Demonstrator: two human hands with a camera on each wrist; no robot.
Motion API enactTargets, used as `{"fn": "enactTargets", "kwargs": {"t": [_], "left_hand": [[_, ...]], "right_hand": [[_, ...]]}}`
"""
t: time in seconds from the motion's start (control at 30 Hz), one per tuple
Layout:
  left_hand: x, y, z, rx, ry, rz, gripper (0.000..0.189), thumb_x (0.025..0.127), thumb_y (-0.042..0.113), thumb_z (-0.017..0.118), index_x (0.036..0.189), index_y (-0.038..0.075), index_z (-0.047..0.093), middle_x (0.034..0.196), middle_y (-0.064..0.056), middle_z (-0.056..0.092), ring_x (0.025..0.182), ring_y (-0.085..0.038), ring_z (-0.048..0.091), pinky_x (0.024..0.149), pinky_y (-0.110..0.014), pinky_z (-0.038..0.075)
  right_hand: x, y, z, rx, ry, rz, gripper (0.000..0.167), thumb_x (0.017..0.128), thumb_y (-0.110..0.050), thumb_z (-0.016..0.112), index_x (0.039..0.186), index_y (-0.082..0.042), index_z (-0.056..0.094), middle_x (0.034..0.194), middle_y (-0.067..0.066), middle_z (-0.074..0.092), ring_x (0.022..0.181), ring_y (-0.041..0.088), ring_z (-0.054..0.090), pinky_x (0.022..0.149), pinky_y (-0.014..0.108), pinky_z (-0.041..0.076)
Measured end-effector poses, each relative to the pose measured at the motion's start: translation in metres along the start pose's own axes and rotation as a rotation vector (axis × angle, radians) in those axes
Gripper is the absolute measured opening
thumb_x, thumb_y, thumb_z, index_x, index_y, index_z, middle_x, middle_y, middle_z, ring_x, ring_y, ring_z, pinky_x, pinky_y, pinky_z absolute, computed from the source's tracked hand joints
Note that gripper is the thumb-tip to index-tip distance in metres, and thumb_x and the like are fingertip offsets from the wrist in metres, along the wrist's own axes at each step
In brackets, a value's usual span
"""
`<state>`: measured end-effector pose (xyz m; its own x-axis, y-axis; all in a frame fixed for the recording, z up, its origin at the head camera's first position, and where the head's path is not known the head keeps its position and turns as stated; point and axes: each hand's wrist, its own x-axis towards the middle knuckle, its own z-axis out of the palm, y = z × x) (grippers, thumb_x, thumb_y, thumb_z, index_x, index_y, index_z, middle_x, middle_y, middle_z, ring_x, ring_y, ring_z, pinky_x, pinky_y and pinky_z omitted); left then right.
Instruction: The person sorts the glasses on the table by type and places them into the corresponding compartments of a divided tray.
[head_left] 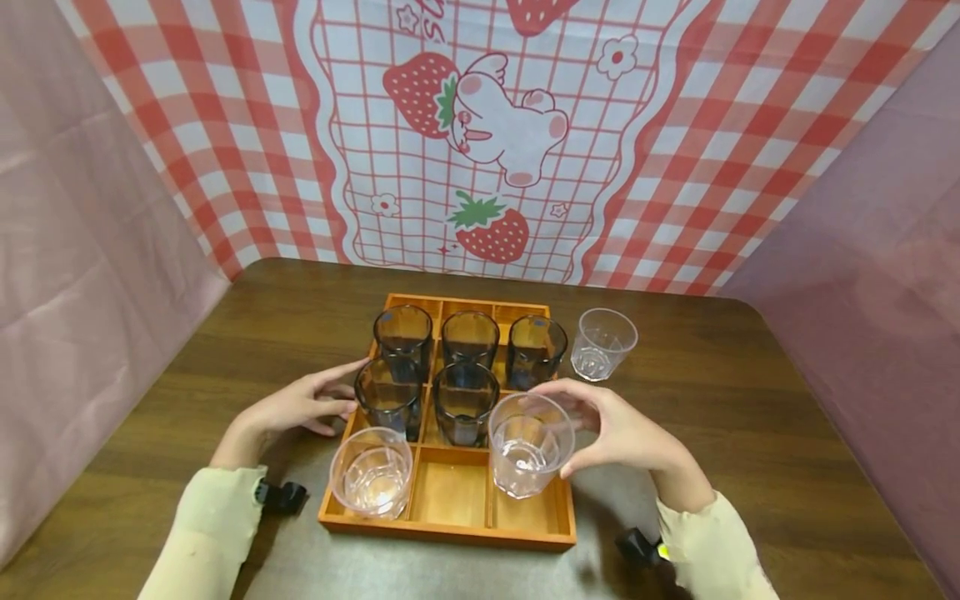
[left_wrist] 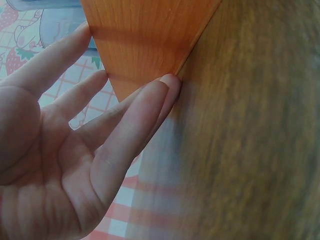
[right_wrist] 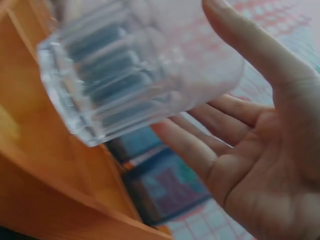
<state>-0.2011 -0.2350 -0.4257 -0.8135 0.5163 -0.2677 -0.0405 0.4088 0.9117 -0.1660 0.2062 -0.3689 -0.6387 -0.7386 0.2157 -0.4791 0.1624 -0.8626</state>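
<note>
My right hand [head_left: 618,425] grips a clear plastic cup [head_left: 528,454] between thumb and fingers, over the front right part of a wooden compartment tray [head_left: 450,532]. In the right wrist view the cup's faceted base [right_wrist: 65,95] points toward the tray and appears tilted. My left hand [head_left: 296,404] rests fingertips against the tray's left outer wall [left_wrist: 145,40], its fingers fairly straight. Several dark tinted cups [head_left: 465,408] stand in the tray's back and middle rows. Another clear cup [head_left: 371,479] sits in the front left compartment.
A third clear cup [head_left: 600,346] stands on the wooden table [head_left: 697,400], just right of the tray's back corner. Behind the table hangs a checked cloth with strawberry prints [head_left: 487,225]. Pinkish cloth [head_left: 97,250] hangs at both sides.
</note>
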Motion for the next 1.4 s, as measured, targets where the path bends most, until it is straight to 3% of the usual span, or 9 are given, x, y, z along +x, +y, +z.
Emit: {"fn": "enactTargets", "kwargs": {"t": [0.27, 0.5, 0.7, 0.97, 1.23, 1.4], "left_hand": [[0.0, 0.001, -0.001, 0.006, 0.001, -0.005, 0.076, 0.098, 0.026, 0.059, 0.157, 0.015, 0.013, 0.139, -0.036, 0.041, 0.107, -0.029, 0.063, 0.081, -0.043, 0.059], [0.0, 0.001, -0.001, 0.012, 0.009, -0.013, 0.076, 0.098, 0.027, 0.059, 0.157, 0.015, 0.014, 0.139, -0.036, 0.042, 0.107, -0.028, 0.063, 0.081, -0.042, 0.059], [0.0, 0.001, -0.001, 0.007, 0.009, -0.015, 0.076, 0.098, 0.027, 0.059, 0.157, 0.015, 0.014, 0.139, -0.036, 0.042, 0.107, -0.028, 0.063, 0.082, -0.043, 0.059], [0.0, 0.0, -0.001, 0.005, 0.013, -0.027, 0.075, 0.097, 0.028, 0.059, 0.157, 0.016, 0.015, 0.14, -0.035, 0.042, 0.108, -0.029, 0.063, 0.082, -0.042, 0.059], [0.0, 0.0, -0.001, 0.0, 0.005, -0.011, 0.076, 0.098, 0.026, 0.059, 0.157, 0.015, 0.014, 0.14, -0.036, 0.042, 0.107, -0.028, 0.064, 0.081, -0.043, 0.059], [0.0, 0.001, 0.0, 0.004, 0.002, -0.007, 0.075, 0.098, 0.025, 0.059, 0.157, 0.015, 0.013, 0.14, -0.036, 0.042, 0.107, -0.028, 0.064, 0.081, -0.043, 0.059]], "right_hand": [[0.0, -0.005, 0.048, 0.092, 0.033, -0.021, 0.081, 0.064, 0.003, 0.087, 0.135, -0.003, 0.049, 0.132, 0.021, 0.057, 0.123, 0.01, 0.056, 0.095, 0.034, 0.054], [0.005, -0.011, 0.076, 0.098, 0.179, -0.03, 0.082, 0.063, 0.0, 0.088, 0.135, -0.005, 0.049, 0.133, 0.021, 0.057, 0.121, 0.014, 0.057, 0.095, 0.033, 0.053], [0.009, -0.015, 0.088, 0.075, 0.263, 0.016, 0.082, 0.06, -0.008, 0.091, 0.133, -0.005, 0.052, 0.131, 0.019, 0.058, 0.118, 0.018, 0.06, 0.091, 0.032, 0.055], [0.011, -0.015, 0.099, 0.009, 0.266, 0.129, 0.084, 0.059, -0.012, 0.092, 0.133, -0.005, 0.052, 0.132, 0.017, 0.056, 0.116, 0.034, 0.06, 0.09, 0.025, 0.055], [0.013, -0.013, 0.103, -0.049, 0.235, 0.178, 0.083, 0.059, -0.017, 0.093, 0.13, -0.007, 0.053, 0.128, 0.012, 0.058, 0.115, 0.031, 0.059, 0.091, 0.021, 0.053], [0.013, -0.012, 0.104, -0.148, 0.229, 0.185, 0.081, 0.058, -0.022, 0.093, 0.128, -0.011, 0.054, 0.124, 0.006, 0.061, 0.112, 0.025, 0.06, 0.094, 0.026, 0.054]]}}
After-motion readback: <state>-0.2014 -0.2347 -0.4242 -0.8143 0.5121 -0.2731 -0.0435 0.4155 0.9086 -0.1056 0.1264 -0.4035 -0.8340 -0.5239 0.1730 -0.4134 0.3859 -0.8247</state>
